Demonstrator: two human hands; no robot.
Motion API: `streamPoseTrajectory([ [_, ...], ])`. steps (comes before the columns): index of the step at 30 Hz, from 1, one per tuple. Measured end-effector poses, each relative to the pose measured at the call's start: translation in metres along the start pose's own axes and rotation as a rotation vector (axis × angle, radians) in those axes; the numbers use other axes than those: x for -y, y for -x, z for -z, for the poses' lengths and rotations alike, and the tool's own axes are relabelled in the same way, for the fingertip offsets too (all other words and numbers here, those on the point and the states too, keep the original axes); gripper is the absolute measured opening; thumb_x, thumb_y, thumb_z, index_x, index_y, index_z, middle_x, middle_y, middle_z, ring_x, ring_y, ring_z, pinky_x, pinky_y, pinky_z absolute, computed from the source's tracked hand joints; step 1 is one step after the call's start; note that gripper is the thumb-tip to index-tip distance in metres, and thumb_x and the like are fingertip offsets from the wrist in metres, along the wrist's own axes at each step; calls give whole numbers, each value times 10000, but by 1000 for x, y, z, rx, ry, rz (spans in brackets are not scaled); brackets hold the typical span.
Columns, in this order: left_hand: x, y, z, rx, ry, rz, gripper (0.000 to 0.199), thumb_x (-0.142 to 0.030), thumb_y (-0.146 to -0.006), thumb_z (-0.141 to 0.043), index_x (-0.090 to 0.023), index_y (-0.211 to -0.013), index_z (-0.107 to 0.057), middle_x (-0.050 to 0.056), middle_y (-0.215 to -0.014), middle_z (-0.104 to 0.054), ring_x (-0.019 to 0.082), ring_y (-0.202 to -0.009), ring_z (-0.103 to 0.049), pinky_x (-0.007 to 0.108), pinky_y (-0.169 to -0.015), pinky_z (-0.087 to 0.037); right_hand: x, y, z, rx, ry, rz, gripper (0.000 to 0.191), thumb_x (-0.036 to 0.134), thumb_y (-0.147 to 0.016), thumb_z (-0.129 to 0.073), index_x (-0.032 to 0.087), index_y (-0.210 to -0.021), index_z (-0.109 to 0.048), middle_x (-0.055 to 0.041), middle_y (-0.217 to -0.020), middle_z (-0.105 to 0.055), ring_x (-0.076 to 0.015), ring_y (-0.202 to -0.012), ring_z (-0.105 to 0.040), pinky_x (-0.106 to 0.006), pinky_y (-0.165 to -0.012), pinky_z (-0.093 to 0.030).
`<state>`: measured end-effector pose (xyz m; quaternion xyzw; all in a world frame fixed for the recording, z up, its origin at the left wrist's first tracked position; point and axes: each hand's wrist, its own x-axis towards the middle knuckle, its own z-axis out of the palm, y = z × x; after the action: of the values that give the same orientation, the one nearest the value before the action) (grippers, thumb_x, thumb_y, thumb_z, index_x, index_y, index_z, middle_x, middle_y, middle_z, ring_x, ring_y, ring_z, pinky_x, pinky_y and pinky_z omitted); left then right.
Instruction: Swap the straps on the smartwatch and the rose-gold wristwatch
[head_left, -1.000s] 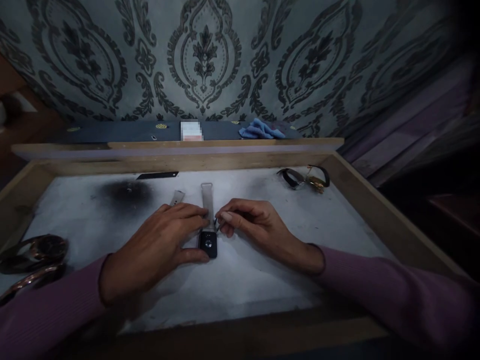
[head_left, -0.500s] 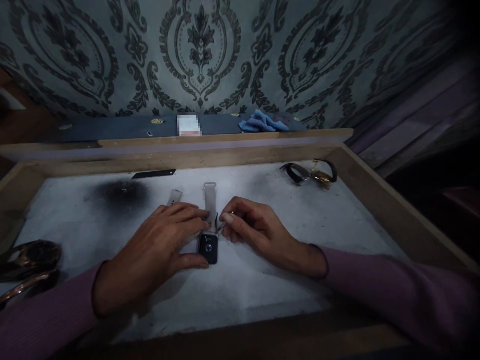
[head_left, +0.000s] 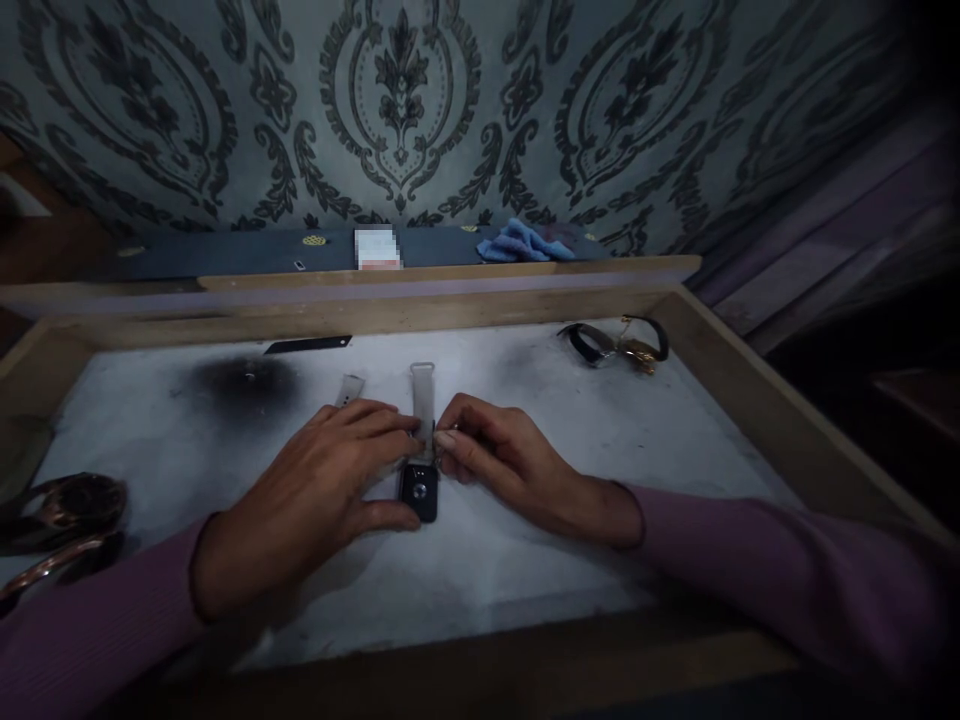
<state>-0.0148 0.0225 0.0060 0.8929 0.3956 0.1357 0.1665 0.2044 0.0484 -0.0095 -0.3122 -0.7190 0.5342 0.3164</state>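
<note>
A dark rectangular watch body (head_left: 419,492) lies on the white tray floor, with a pale strap (head_left: 423,395) running from its upper edge. My left hand (head_left: 337,470) steadies the watch, its thumb at the lower edge of the body and its fingertips on the strap. On the right, my right hand (head_left: 487,450) is pinched beside the joint of strap and body; the small thing between its fingertips is mostly hidden. Another pale strap piece (head_left: 349,388) with holes shows beyond my left fingers.
A black blade (head_left: 308,345) lies along the back wall of the wooden tray (head_left: 375,312). Watches (head_left: 82,500) lie at the left, others (head_left: 641,352) at the back right. Behind the tray are a blue cloth (head_left: 525,242) and a small blurred card (head_left: 378,248).
My right hand has moved slightly left, its fingertips now against the strap's end. The thin metal thing seen in it earlier is now mostly hidden. My left hand stays on the watch.
</note>
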Motion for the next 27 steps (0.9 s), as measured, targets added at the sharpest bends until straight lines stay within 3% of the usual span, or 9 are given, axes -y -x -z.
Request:
streamPoseTrajectory([
  [9, -6, 0, 3, -3, -23, 9, 395, -476, -822, -725, -259, -1145, -653, 62, -1277, -640, 278, -1159, -576, 435, -947, -467, -1, -2, -2, -17, -121, -50, 310, 472, -883, -637, 177, -819, -569, 32, -635, -577, -82, -525, -495, -220, -511, -450],
  [27, -6, 2, 1, -38, -8, 10, 343, -495, -855, -684, -238, -1082, -670, 61, -1234, -662, 270, -1144, -589, 438, -951, -475, -2, -3, -2, -6, -164, -81, 328, 452, -823, -718, 171, -731, -576, 44, -573, -578, -54, -460, -476, -181, -447, -427],
])
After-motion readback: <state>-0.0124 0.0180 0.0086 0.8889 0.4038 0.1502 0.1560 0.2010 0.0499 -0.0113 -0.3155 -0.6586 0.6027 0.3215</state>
